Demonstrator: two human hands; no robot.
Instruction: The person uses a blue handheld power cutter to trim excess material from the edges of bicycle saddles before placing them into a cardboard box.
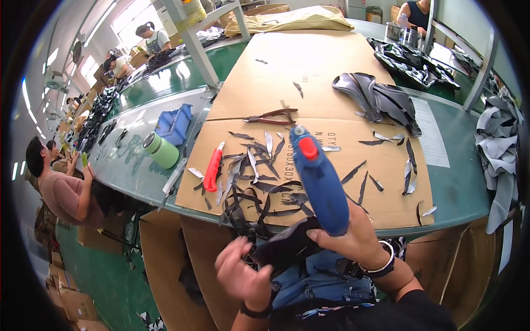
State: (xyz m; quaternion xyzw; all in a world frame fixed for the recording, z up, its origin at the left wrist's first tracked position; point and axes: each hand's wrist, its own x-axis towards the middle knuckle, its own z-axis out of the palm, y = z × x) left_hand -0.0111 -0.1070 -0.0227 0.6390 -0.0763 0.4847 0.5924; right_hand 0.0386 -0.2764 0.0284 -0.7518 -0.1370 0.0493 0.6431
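Observation:
In my right hand (353, 237) is a blue hand tool (320, 182) with a red button and a metal tip, pointing away from me over the cardboard. The thumb of that hand also presses on a black fabric piece (290, 243) held in front of my lap. My left hand (243, 273) is at the left end of this piece, fingers curved and thumb spread apart from them, slightly blurred. Many thin black and grey offcuts (270, 187) lie on the cardboard sheet (386, 187). A red-handled knife (213, 170) and red-handled pliers (271, 116) rest among and behind them.
Grey-black shaped pieces (381, 99) lie at the cardboard's far right. Left of it stand a green lidded bottle (161, 150) and a blue bin (174, 124) on the green table (127, 143). Grey fabric (499, 154) hangs at the right. Several people work in the background.

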